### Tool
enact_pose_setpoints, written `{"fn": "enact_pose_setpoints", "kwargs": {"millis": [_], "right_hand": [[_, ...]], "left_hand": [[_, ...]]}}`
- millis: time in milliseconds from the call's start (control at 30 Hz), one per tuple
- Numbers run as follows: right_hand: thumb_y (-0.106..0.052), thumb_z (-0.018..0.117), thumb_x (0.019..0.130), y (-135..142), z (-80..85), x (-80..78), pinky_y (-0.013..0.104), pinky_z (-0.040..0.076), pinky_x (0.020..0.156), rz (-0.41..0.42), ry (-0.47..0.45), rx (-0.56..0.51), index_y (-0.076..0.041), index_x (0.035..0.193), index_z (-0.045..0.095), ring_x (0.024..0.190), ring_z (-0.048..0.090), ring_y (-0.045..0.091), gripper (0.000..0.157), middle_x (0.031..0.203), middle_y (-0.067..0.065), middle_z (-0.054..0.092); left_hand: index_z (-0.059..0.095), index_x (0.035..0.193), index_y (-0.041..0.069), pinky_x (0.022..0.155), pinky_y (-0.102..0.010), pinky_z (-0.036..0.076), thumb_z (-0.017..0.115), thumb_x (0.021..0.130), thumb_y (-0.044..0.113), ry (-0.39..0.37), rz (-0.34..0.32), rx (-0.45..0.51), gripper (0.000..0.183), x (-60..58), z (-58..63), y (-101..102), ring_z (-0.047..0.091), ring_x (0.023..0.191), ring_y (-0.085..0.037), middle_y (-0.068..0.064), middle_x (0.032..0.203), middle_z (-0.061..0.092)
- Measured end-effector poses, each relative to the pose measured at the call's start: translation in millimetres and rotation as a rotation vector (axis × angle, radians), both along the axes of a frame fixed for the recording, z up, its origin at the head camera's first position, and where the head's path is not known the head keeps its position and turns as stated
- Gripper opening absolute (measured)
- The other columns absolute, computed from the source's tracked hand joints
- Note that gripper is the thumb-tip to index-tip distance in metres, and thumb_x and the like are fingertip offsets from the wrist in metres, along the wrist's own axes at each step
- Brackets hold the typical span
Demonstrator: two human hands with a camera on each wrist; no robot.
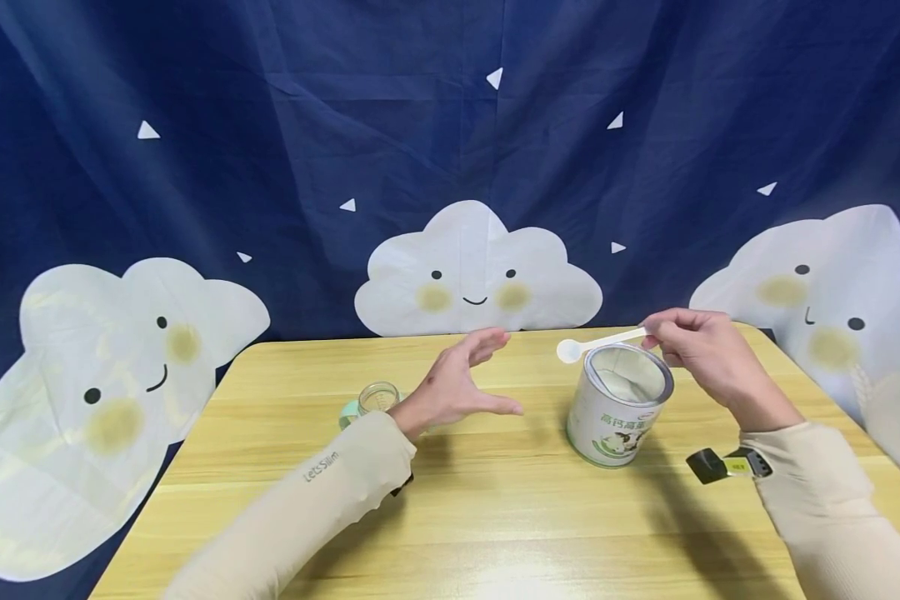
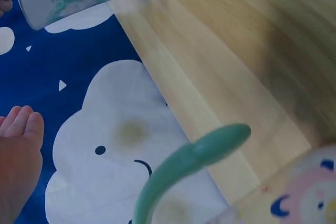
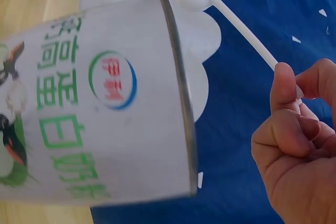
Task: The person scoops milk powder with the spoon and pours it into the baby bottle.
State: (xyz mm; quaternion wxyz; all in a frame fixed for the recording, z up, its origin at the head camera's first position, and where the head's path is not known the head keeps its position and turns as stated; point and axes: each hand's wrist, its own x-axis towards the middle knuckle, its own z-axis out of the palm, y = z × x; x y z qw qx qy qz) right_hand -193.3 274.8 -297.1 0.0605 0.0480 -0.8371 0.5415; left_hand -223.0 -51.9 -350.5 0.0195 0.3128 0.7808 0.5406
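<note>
My right hand [image 1: 705, 350] pinches the end of a white measuring scoop's handle between thumb and fingers. The scoop [image 3: 244, 30] reaches leftward over the rim of a milk powder can [image 1: 600, 417], its small round bowl beyond the can's left edge. The can stands upright with its top off; pale lining shows inside, but the powder level cannot be made out. My left hand [image 1: 457, 379] hovers left of the can, thumb and fingers spread apart, holding nothing. Behind the left wrist stands an open clear cup [image 1: 378, 395] with a mint green handle [image 2: 181, 169], partly hidden by the arm.
Everything stands on a light wooden table [image 1: 487, 508]. A dark blue curtain [image 1: 420, 142] with cloud faces hangs right behind its back edge. The cup is at the left back, the can right of centre.
</note>
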Motion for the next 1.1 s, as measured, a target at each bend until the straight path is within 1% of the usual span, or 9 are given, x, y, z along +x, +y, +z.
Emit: {"fn": "enact_pose_setpoints", "kwargs": {"millis": [67,133,300,467,600,733,933,1033,1100], "right_hand": [[-0.007,0.052,0.097,4,0.3,0.2,0.022,0.035,0.051,0.004,0.011,-0.024,-0.025,0.084,0.071,0.061,0.047,0.006,0.029,0.074,-0.012,0.063],[-0.006,0.053,0.098,8,0.4,0.4,0.026,0.032,0.051,0.012,0.024,-0.044,-0.025,0.084,0.071,0.059,0.044,0.007,0.03,0.073,-0.011,0.062],[-0.004,0.054,0.098,17,0.0,1.3,0.022,0.035,0.055,0.002,0.035,-0.07,-0.023,0.084,0.072,0.059,0.045,0.007,0.03,0.072,-0.011,0.063],[-0.004,0.054,0.098,25,-1.8,3.4,0.02,0.035,0.055,-0.032,0.036,-0.062,-0.022,0.083,0.073,0.059,0.046,0.007,0.03,0.071,-0.012,0.064],[-0.005,0.055,0.098,31,-4.5,5.1,0.018,0.038,0.055,-0.047,0.027,-0.077,-0.019,0.082,0.073,0.058,0.047,0.006,0.027,0.071,-0.01,0.063],[-0.009,0.057,0.099,37,-6.2,6.8,0.016,0.04,0.057,-0.08,0.022,-0.043,-0.02,0.082,0.073,0.059,0.049,0.006,0.026,0.071,-0.011,0.062],[-0.007,0.055,0.098,41,-6.8,8.4,0.015,0.042,0.057,-0.091,0.036,-0.004,-0.023,0.084,0.074,0.06,0.051,0.004,0.029,0.071,-0.013,0.064],[-0.009,0.056,0.098,42,-7.7,8.9,0.015,0.041,0.056,-0.096,0.043,0.024,-0.024,0.084,0.075,0.059,0.051,0.003,0.029,0.072,-0.015,0.065],[-0.011,0.057,0.099,41,-8.4,8.7,0.018,0.04,0.055,-0.096,0.047,0.045,-0.022,0.084,0.075,0.059,0.051,0.003,0.026,0.072,-0.016,0.065]], "left_hand": [[0.043,0.146,0.003,0.111,-0.022,0.038,0.095,0.065,0.011,0.003,-0.005,0.015,0.097,-0.1,-1.1,3,0.048,0.135,-0.016,-0.004,0.148,0.051],[0.044,0.146,0.004,0.111,-0.022,0.037,0.095,0.066,0.012,-0.006,-0.003,0.027,0.096,-0.2,-2.2,6,0.047,0.135,-0.014,-0.002,0.148,0.051],[0.044,0.147,0.006,0.111,-0.023,0.037,0.095,0.067,0.013,-0.036,-0.006,0.06,0.095,-2.2,-5.6,14,0.047,0.136,-0.015,-0.001,0.149,0.05],[0.043,0.147,0.003,0.111,-0.023,0.038,0.094,0.067,0.007,-0.04,-0.024,0.103,0.095,-4.1,-9.1,24,0.047,0.136,-0.018,-0.005,0.149,0.05],[0.042,0.147,0.001,0.111,-0.022,0.038,0.094,0.066,0.005,-0.033,-0.04,0.113,0.096,-5.9,-13.1,33,0.047,0.136,-0.017,-0.006,0.149,0.05],[0.042,0.147,0.002,0.111,-0.023,0.038,0.094,0.067,0.008,-0.035,-0.042,0.109,0.096,-6.7,-16.8,40,0.047,0.136,-0.017,-0.005,0.149,0.05],[0.044,0.147,0.008,0.112,-0.029,0.038,0.095,0.066,0.014,-0.058,-0.024,0.088,0.096,-6.4,-20.3,50,0.046,0.136,-0.012,0.001,0.149,0.05],[0.045,0.147,0.009,0.112,-0.029,0.038,0.096,0.066,0.015,-0.063,-0.023,0.08,0.096,-6.6,-22.3,54,0.046,0.136,-0.011,0.0,0.149,0.05],[0.045,0.147,0.01,0.112,-0.028,0.038,0.096,0.066,0.015,-0.068,-0.025,0.081,0.096,-6.9,-23.5,58,0.046,0.135,-0.012,0.0,0.149,0.05]]}}
